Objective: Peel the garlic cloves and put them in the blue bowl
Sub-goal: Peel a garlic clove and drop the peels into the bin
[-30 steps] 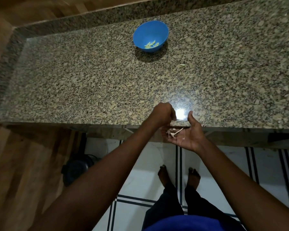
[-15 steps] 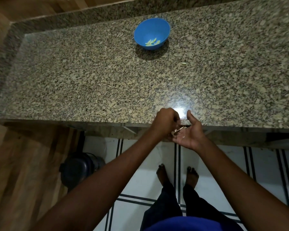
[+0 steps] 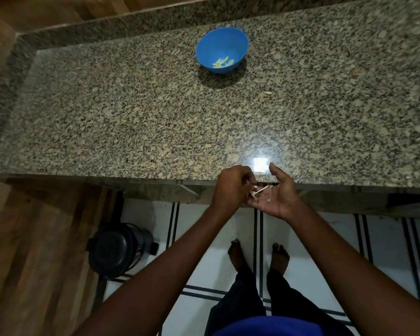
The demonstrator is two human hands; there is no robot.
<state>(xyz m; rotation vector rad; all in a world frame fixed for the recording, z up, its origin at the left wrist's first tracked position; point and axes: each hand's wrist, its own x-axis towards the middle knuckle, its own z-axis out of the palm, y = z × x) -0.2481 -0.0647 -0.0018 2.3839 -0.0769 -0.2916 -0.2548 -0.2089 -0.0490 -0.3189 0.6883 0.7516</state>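
Since the earlier frames, little had been shifted: both hands had been kept at the near edge of the counter (image 3: 107, 132), and the left hand had been brought down onto the scraps in the right palm.

At far left, wood panelling was seen, and below it a dark round appliance (image 3: 118, 251) stood on the tiled floor, well apart from the work. The left hand (image 3: 232, 187) was curled, its fingertips pinching at a small pale bundle of garlic skins and stem (image 3: 258, 191); whether a whole clove was gripped among them could not be told. Just to its right, the right hand (image 3: 277, 196) was held palm up and loosely cupped, the bundle resting on it, with nothing gripped.

To do this step well, the papery skin would best be pinched near the stem end and pulled away in one strip, while the palm was kept level beneath so that nothing was dropped to the floor; the hands were held over the counter's edge, so a slip seemed a real risk.

Farther back on the counter, the blue bowl (image 3: 222, 46) stood with a few peeled garlic cloves (image 3: 222, 62) lying in its bottom. To its right and nearer, one small pale piece (image 3: 267, 93) lay loose on the stone. Nothing was seen standing between the hands and the bowl.
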